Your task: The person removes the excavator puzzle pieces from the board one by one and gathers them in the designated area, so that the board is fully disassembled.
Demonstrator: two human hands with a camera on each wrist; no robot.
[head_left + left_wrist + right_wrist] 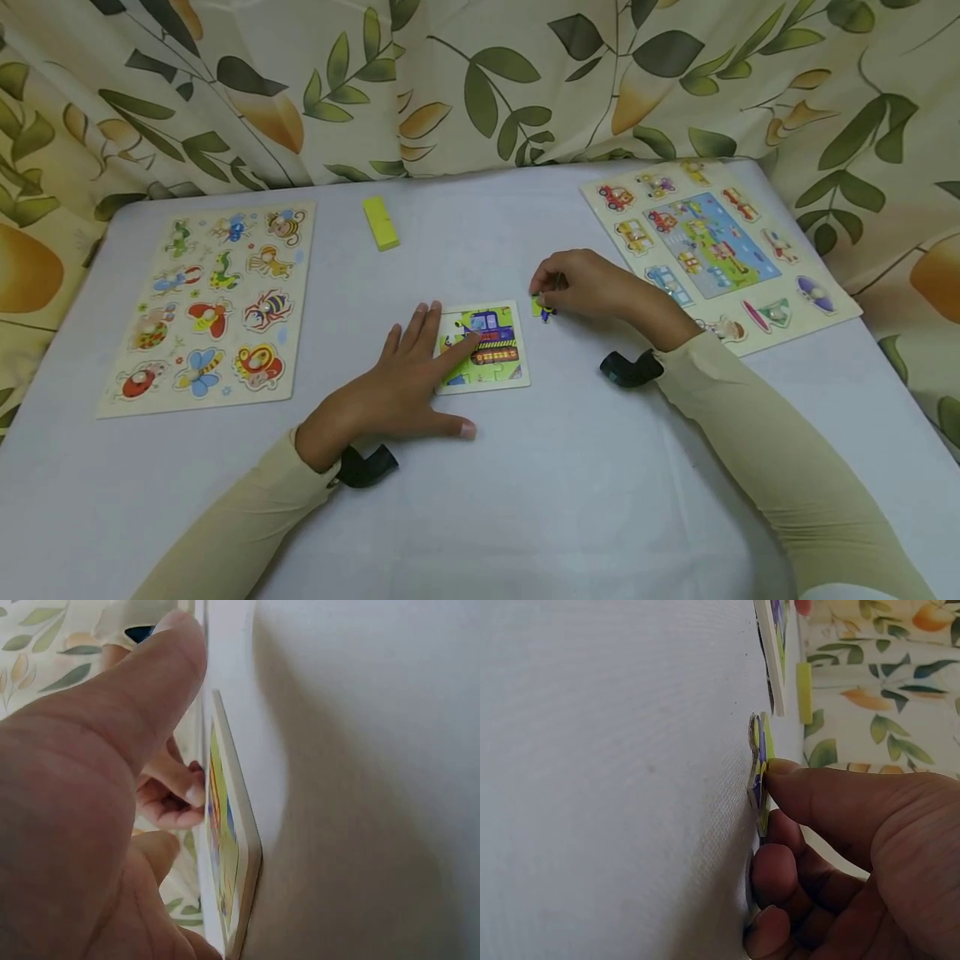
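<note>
A small square puzzle board [523, 350] with a vehicle picture on green lies before me. My left hand [397, 392] has its fingers spread, resting across the board's left side, with the index finger over the picture and the thumb out below the near edge. In the left wrist view, the board's pale edge [251, 859] shows beyond the thumb. To the right of the board, my right hand [585, 287] pinches a small green-and-purple puzzle piece [762, 754] between thumb and fingers, low at the white cloth. The fingers partly hide the piece in the head view.
A bug peg puzzle [168, 317] lies at left, and a larger vehicle peg puzzle [810, 329] at right, beneath my right forearm's line. A yellow block [381, 223] lies behind the small board. Leaf-patterned curtain [465, 92] borders the table's far edge.
</note>
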